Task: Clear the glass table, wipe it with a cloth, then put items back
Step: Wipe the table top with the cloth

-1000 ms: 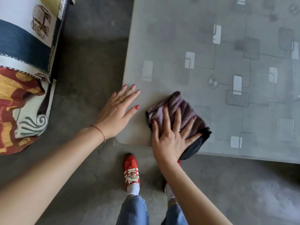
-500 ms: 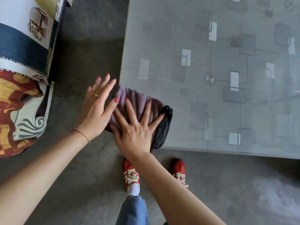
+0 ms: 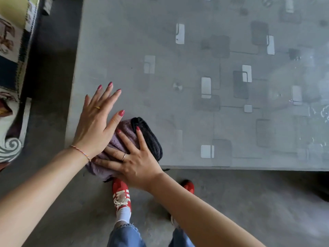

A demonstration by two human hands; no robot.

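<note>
Surface: a glass table [image 3: 178, 113] with grey and white rectangle pattern is seen.
On it: a purple-black cloth [image 3: 149, 138] is laid at its 7 o'clock corner, partly over the edge.

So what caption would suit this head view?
Right hand presses a purple-and-black cloth onto the patterned glass table; left hand lies flat beside it.
</note>
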